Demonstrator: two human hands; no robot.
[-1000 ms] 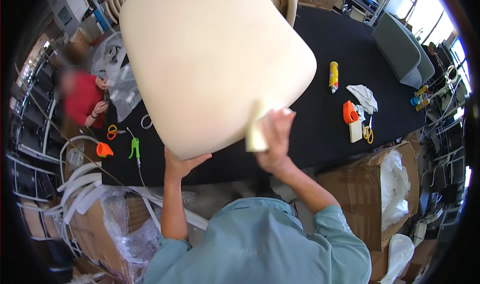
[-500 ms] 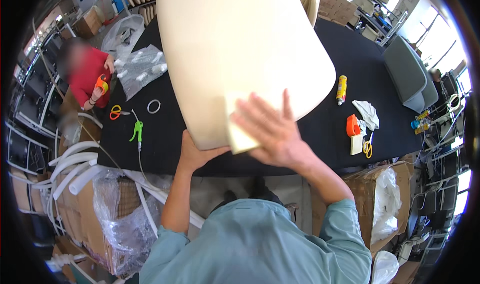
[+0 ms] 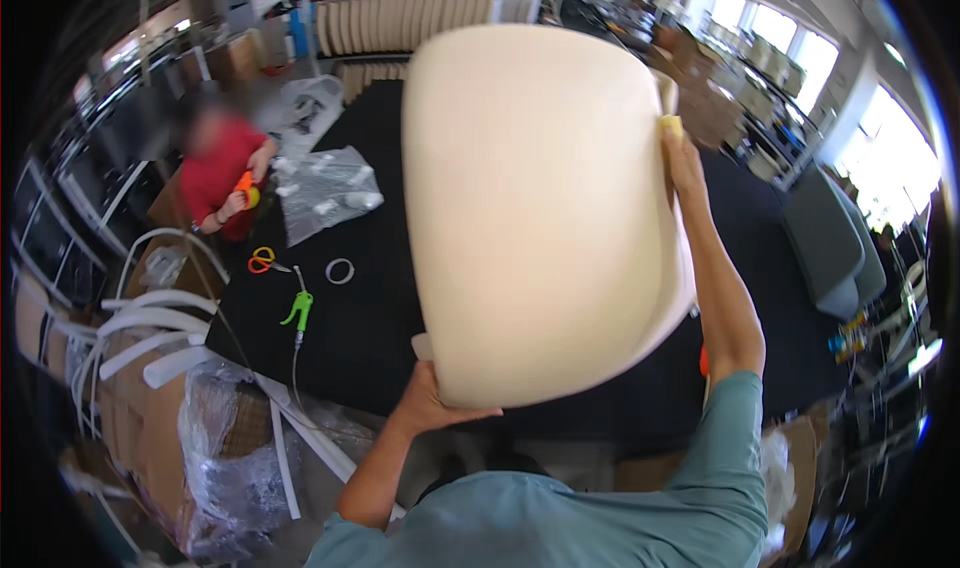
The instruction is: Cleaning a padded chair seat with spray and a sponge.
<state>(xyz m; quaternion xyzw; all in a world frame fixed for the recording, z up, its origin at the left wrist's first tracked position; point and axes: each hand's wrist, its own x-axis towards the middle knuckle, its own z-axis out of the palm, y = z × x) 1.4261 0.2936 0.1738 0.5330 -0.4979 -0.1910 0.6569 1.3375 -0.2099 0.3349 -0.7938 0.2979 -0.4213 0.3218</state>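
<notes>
A large cream chair shell (image 3: 530,218) is held up over the black-covered table, its broad curved face turned toward me. My left hand (image 3: 435,406) grips its lower left corner, with the thumb along the bottom edge and the other fingers hidden behind. At the shell's upper right edge, my right hand (image 3: 682,163) is closed around a pale yellow sponge (image 3: 671,125), which shows above the fingers. Part of that hand is hidden, and the sponge appears to lie against the shell's edge.
On the black table (image 3: 350,358) lie orange-handled scissors (image 3: 264,261), a green air blow gun (image 3: 300,308), a tape ring (image 3: 340,271) and a plastic bag (image 3: 325,193). Grey chair shells (image 3: 830,238) stand at right. A person in red (image 3: 222,168) holds an orange tape dispenser (image 3: 247,188).
The chair shell has been lifted and tilted up toward me. My right hand has gone with the sponge from the shell's lower face to its upper right edge. My view has shifted upward.
</notes>
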